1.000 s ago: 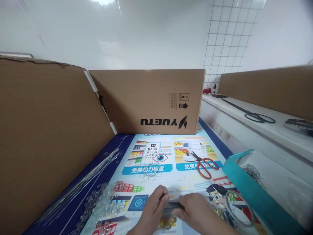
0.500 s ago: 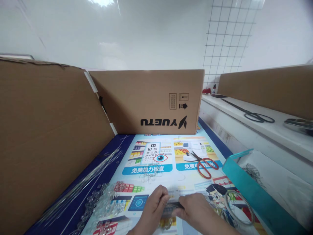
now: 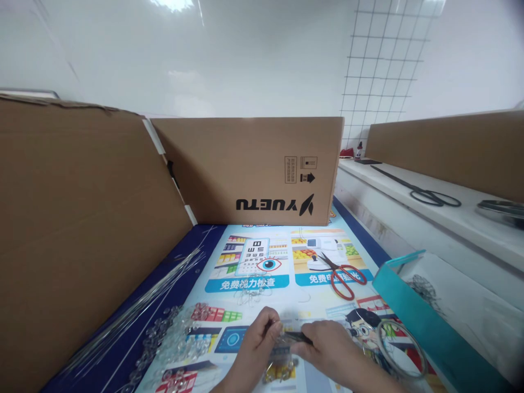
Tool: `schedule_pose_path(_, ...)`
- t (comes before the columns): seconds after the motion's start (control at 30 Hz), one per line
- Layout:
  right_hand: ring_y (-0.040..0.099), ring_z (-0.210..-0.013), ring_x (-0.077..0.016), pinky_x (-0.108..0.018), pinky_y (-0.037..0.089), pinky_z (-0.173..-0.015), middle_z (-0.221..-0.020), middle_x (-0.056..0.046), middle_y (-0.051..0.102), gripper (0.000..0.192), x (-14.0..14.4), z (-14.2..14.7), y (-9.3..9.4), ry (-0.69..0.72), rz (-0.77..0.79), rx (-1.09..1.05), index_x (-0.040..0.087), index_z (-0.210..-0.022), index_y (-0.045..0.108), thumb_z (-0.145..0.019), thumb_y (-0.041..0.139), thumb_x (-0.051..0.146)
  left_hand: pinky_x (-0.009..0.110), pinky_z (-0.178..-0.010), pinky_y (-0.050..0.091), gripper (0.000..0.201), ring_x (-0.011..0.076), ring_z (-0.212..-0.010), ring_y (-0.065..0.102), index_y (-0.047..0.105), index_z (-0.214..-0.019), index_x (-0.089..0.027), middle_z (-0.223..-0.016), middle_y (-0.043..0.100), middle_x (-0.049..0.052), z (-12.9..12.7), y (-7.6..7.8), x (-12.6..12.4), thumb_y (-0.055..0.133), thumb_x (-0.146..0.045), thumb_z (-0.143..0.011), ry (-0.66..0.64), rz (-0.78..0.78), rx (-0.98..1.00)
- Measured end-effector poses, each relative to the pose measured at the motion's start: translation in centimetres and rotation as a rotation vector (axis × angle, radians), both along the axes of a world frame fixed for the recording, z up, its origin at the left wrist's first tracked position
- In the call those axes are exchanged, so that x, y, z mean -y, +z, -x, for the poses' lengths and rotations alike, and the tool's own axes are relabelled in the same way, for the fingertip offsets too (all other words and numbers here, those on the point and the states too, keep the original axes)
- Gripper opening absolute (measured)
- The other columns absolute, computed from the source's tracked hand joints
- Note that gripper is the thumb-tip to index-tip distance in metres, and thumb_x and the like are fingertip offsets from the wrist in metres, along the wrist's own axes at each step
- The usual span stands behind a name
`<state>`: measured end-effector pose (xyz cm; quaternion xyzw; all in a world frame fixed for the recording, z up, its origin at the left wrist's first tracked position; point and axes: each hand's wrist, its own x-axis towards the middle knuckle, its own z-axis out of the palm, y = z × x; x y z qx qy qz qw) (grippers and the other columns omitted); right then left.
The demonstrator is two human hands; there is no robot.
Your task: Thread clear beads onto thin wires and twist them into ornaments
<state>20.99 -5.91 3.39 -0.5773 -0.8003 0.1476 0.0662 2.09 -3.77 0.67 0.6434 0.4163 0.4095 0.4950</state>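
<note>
1. Hands meet low in the middle of the view: the left hand [image 3: 257, 349] and the right hand [image 3: 327, 346] face each other over the printed mat [image 3: 262, 273].
2. Between them runs a dark slender tool [image 3: 295, 338], probably pliers; the right hand is closed around its handle end and its tip reaches toward the left fingertips [image 3: 275, 326].
3. The left hand pinches something small at that tip; what it is cannot be told, since it is too small and partly hidden.
4. Just below the grip lies a small clear packet [image 3: 279, 367] with yellowish pieces in it, touching the mat.
5. Left of the grip a spread of clear beads [image 3: 172, 341] lies on the mat, and beyond them, farther left, a bundle of thin wires [image 3: 135, 311] runs along the cardboard wall [image 3: 82, 229].
6. Just beyond the grip sits a small tangle of wire hooks [image 3: 250, 295].
7. Beyond it and to the right lie red-handled scissors [image 3: 341, 274], well apart from both hands.
8. Right of the grip a metal ring [image 3: 399, 349] rests on the mat, near a teal box [image 3: 426, 322].
9. Far behind the grip stands a cardboard box [image 3: 249, 169] printed with an upside-down YUETU.
</note>
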Motion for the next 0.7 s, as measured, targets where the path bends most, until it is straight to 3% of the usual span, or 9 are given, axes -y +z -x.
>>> schedule_pose_path(0.17, 0.053, -0.060, -0.0132, -0.020, 0.029, -0.051, -0.065, 0.000, 0.061, 0.023, -0.4, 0.8, -0.9, -0.158, 0.048, -0.358, 0.017, -0.068, 0.056, -0.077, 0.052, 0.038, 0.022, -0.058, 0.032, 0.022, 0.0137, -0.063, 0.037, 0.047, -0.075, -0.020, -0.067, 0.040, -0.003, -0.2, -0.4, 0.1, 0.046, -0.038, -0.086, 0.002, 0.004, -0.005)
schedule_pose_path(0.33, 0.046, -0.059, -0.0099, -0.018, 0.035, -0.053, -0.062, 0.003, 0.054, 0.008, -0.6, 2.1, -1.3, -0.246, 0.233, -0.843, 0.015, -0.072, 0.056, -0.070, 0.053, 0.022, 0.023, -0.062, 0.036, 0.018, 0.0147, -0.068, 0.042, 0.048, -0.075, -0.020, -0.071, 0.046, -0.002, -0.7, -0.4, 0.3, 0.047, -0.034, -0.087, -0.010, 0.029, 0.047)
schedule_pose_path(0.53, 0.038, -0.054, -0.0081, -0.019, 0.032, -0.051, -0.057, 0.005, 0.045, 0.011, -0.5, 3.1, -1.8, -0.252, 0.309, -1.059, 0.014, -0.066, 0.052, -0.067, 0.057, 0.024, 0.024, -0.066, 0.037, 0.019, 0.0158, -0.072, 0.047, 0.052, -0.074, -0.019, -0.074, 0.052, 0.000, -1.0, -0.5, 0.4, 0.051, -0.033, -0.085, -0.030, 0.007, 0.078)
schedule_pose_path(0.7, 0.034, -0.051, -0.0074, -0.020, 0.028, -0.050, -0.053, 0.007, 0.040, 0.010, -0.6, 2.9, -1.6, -0.253, 0.366, -1.144, 0.015, -0.064, 0.050, -0.066, 0.058, 0.022, 0.022, -0.058, 0.032, 0.019, 0.0118, -0.064, 0.041, 0.049, -0.078, -0.018, -0.071, 0.050, -0.002, -0.7, -0.8, 0.2, 0.050, -0.036, -0.086, -0.133, 0.148, 0.157)
